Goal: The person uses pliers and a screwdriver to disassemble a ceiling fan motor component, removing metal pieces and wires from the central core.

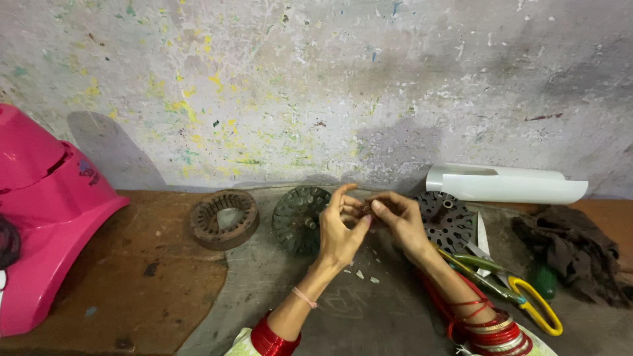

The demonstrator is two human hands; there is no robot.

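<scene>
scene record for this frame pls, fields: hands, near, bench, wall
hands: left hand and right hand meet over the bench, pinching a small dark part between fingertips; part too small to identify
near: dark round finned disc, perforated metal disc, rusty ring stator
bench: yellow-handled scissors, dark rag, white curved cover, pink plastic housing
wall: paint-flecked grey wall

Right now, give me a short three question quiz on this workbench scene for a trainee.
1. True or false: the rusty slotted ring lies left of the left hand.
2. What colour are the scissors' handles? A red, B yellow, C blue.
3. Which thing lies against the wall behind the right hand?

Key: 1 true. 2 B. 3 the white curved cover.
</scene>
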